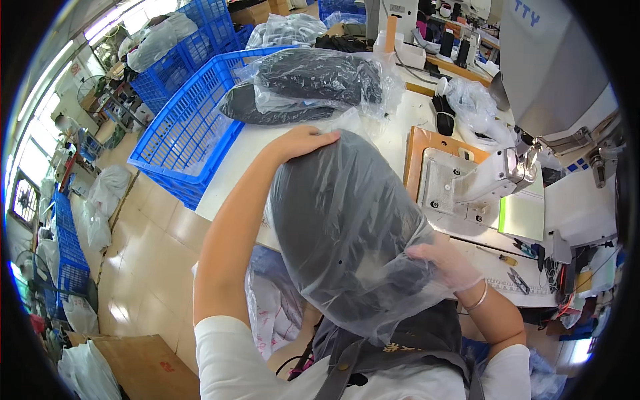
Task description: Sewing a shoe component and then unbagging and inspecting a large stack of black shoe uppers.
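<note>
A clear plastic bag (340, 220) with a large, smooth, dark grey rounded piece inside is held up in front of my chest. My left hand (303, 142) grips its far end from the left, fingers over the top edge. At the lower right, my right hand (448, 262) has hold of the bag's loose end, with film lying over the fingers. What exactly the dark piece is, I cannot tell. Just beyond, on the white table, lie more bagged dark pieces (320, 80).
A blue plastic crate (187, 127) stands left of the table. To the right is a sewing machine (480, 180) on an orange-edged base, with thread snips (519, 281) and a ruler (500, 285) nearer me. A cardboard box (143, 363) sits on the floor at lower left.
</note>
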The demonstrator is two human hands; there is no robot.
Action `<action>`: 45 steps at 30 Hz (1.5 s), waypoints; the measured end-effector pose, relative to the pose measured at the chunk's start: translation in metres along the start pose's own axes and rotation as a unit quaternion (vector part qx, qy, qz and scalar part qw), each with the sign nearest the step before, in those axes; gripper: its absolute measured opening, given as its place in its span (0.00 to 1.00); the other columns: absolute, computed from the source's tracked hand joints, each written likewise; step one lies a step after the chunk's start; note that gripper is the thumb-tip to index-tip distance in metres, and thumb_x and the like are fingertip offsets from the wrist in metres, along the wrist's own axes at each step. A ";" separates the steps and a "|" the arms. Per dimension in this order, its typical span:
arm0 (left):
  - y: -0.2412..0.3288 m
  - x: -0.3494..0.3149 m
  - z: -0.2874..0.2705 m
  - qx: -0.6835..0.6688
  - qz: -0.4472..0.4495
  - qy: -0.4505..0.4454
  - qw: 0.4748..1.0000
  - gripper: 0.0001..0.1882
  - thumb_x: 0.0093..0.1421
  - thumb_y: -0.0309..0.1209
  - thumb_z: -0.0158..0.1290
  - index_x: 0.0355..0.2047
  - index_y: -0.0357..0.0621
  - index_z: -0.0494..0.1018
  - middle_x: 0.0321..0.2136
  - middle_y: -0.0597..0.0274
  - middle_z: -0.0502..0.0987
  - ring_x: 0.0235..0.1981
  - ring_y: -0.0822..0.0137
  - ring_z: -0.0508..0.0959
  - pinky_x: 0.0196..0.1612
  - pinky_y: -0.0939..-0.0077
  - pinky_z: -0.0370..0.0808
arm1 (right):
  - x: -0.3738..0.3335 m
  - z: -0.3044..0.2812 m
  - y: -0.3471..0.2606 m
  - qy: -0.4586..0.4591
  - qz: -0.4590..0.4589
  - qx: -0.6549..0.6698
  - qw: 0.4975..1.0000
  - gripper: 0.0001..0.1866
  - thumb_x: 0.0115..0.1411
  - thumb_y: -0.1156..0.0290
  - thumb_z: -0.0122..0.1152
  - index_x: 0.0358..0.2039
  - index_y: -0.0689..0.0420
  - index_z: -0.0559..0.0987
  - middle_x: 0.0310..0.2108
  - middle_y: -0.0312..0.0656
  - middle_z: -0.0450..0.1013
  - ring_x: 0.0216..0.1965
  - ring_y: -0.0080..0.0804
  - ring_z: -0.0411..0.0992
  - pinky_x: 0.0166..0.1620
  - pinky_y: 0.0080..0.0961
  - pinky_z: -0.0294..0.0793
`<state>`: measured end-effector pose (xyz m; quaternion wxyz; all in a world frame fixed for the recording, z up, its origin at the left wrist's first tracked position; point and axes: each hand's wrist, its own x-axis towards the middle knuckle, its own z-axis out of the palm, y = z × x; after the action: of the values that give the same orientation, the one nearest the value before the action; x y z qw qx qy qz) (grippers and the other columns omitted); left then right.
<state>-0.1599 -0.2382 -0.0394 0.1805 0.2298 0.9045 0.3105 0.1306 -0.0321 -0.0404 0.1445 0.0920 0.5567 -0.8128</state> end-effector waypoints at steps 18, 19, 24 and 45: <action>-0.039 -0.032 -0.116 0.288 -0.052 0.448 0.845 0.20 0.63 0.46 0.39 0.34 0.45 0.75 0.32 0.47 0.77 0.37 0.44 0.76 0.40 0.50 0.71 | -0.013 0.029 -0.035 -0.005 -0.121 0.021 0.992 0.34 0.45 0.78 0.69 0.53 0.63 0.65 0.43 0.41 0.71 0.36 0.25 0.70 0.40 0.20 0.71; -0.045 -0.032 -0.126 0.308 -0.093 0.443 0.837 0.20 0.63 0.45 0.38 0.34 0.45 0.74 0.32 0.47 0.77 0.37 0.45 0.77 0.40 0.50 0.71 | -0.021 0.024 -0.042 0.014 -0.018 -0.004 1.000 0.33 0.45 0.76 0.69 0.52 0.64 0.66 0.42 0.42 0.72 0.37 0.25 0.71 0.39 0.19 0.72; -0.157 -0.061 -0.194 0.379 -0.138 0.508 0.761 0.13 0.58 0.36 0.43 0.33 0.43 0.75 0.30 0.45 0.78 0.37 0.46 0.77 0.39 0.51 0.72 | -0.056 0.005 -0.040 0.053 -0.027 0.015 0.998 0.32 0.43 0.74 0.67 0.50 0.66 0.67 0.38 0.44 0.74 0.35 0.28 0.73 0.41 0.23 0.73; -0.083 -0.039 0.035 -0.090 0.239 0.296 0.921 0.28 0.59 0.43 0.47 0.56 0.43 0.62 0.55 0.53 0.65 0.56 0.53 0.64 0.57 0.54 0.57 | -0.043 0.064 -0.113 0.034 -0.280 0.104 0.954 0.24 0.48 0.71 0.63 0.43 0.70 0.70 0.33 0.50 0.74 0.32 0.37 0.75 0.38 0.27 0.76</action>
<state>-0.1364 -0.3003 -0.1122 -0.1550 0.3193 0.8034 0.4781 0.1332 -0.0482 0.0956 -0.1182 -0.0252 0.4771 -0.8705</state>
